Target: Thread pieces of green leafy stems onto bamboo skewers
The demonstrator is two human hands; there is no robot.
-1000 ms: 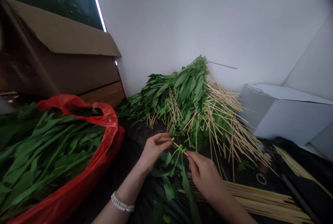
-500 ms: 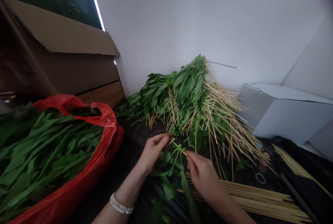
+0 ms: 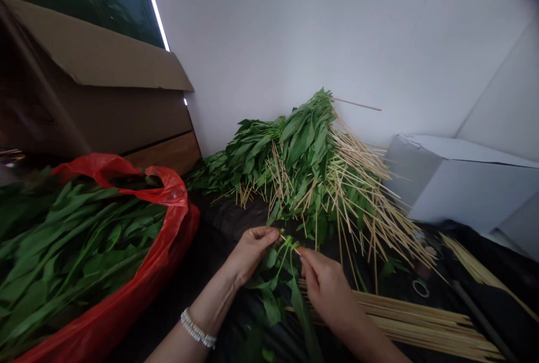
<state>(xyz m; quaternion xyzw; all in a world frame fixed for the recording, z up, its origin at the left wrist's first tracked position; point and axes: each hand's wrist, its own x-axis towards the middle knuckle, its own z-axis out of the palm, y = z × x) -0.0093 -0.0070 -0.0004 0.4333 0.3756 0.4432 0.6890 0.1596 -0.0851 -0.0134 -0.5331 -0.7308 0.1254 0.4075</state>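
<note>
My right hand (image 3: 326, 281) is closed on a thin wooden skewer (image 3: 297, 251), which points up and left. Green leaf stems (image 3: 286, 244) are threaded on the skewer, and their leaves (image 3: 272, 304) hang below, between my hands. At the skewer's far end my left hand (image 3: 255, 248) pinches with thumb and forefinger; a leafy stem seems to be in the pinch, though the fingers hide most of it. A beaded bracelet (image 3: 197, 329) circles my left wrist. Beyond my hands lies a heap of skewered leaves (image 3: 309, 132), with many bare skewer ends (image 3: 366, 183) fanning out to the right.
A red plastic bag (image 3: 179, 205) full of leaves stands at left, before a cardboard box (image 3: 122, 71). Loose skewers (image 3: 412, 321) lie at lower right, near a roll of tape (image 3: 421, 289). A white box (image 3: 475, 189) sits at right against the white wall (image 3: 337, 26).
My left hand has moved slightly down and right, closer to the skewer's end and the threaded stems. My right hand has barely moved and keeps its hold.
</note>
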